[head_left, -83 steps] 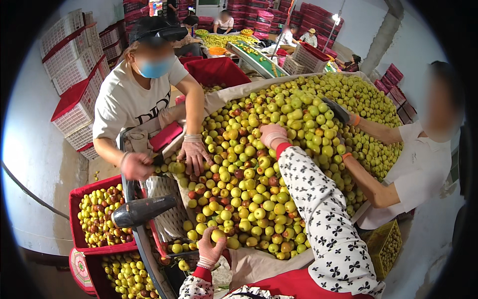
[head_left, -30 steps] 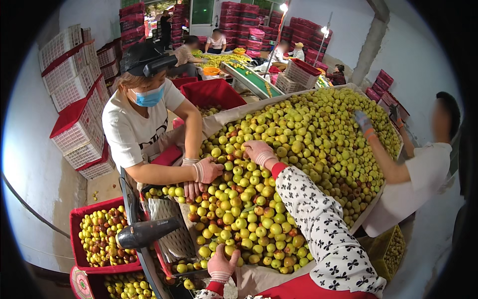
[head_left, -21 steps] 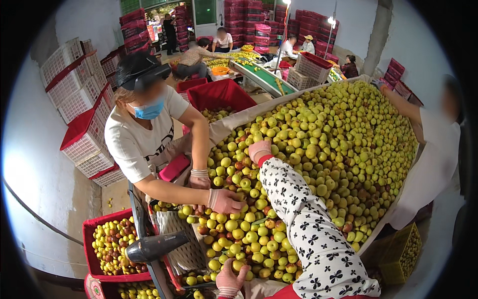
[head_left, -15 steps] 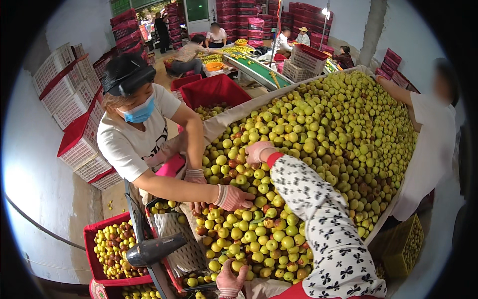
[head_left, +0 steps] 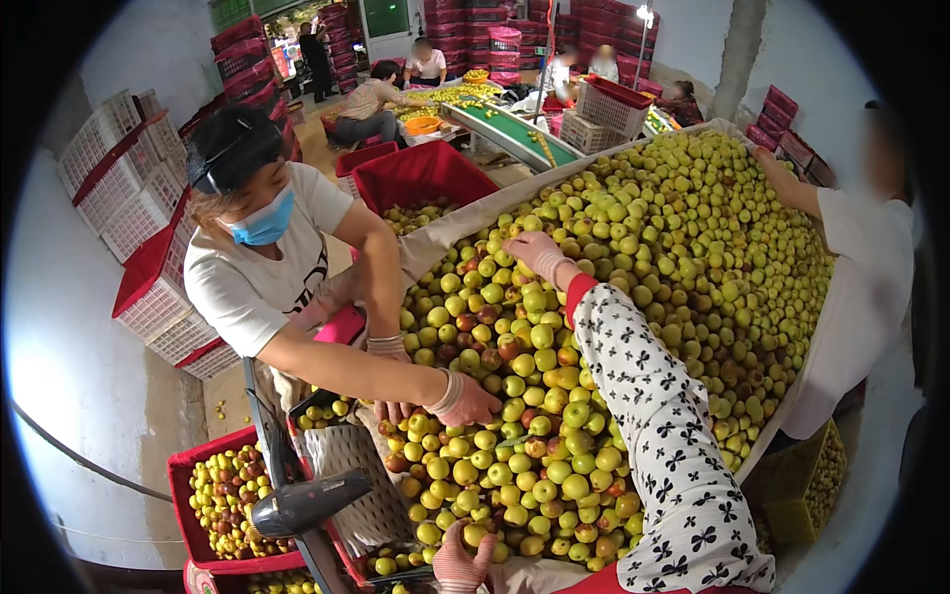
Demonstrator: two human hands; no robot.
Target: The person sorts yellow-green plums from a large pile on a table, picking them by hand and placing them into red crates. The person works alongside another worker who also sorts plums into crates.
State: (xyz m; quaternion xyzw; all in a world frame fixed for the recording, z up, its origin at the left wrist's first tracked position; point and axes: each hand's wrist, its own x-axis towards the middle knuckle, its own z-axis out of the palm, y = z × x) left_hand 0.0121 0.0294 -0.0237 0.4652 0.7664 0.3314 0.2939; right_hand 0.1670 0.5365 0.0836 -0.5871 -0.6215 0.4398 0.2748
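Observation:
A large heap of round yellow-green fruits with brown-red patches, looking like jujubes [head_left: 554, 396], covers the cloth-edged sorting table. My right hand [head_left: 539, 255], in a pink glove below a red cuff and patterned sleeve, reaches across the middle of the heap. Its fingers stretch flat over the fruit, and nothing shows in its grasp. At the near edge my left hand [head_left: 462, 561], in a pink striped glove, rests against the fruit with thumb and fingers apart. A co-worker's gloved hand [head_left: 465, 399] touches the heap on the left, the other close beside it.
A dark hair-dryer-shaped device [head_left: 309, 503] sits on a metal frame by a netted chute [head_left: 358, 485]. A red-lined crate [head_left: 178, 495] of fruit stands at lower left. Another person [head_left: 861, 257] leans in at right. Crates, a green conveyor [head_left: 515, 134] and people are behind.
My right hand has moved farther across the heap, away from me and slightly right. The co-worker's nearer hand has drawn in slightly to the left. My left hand stays nearly in place.

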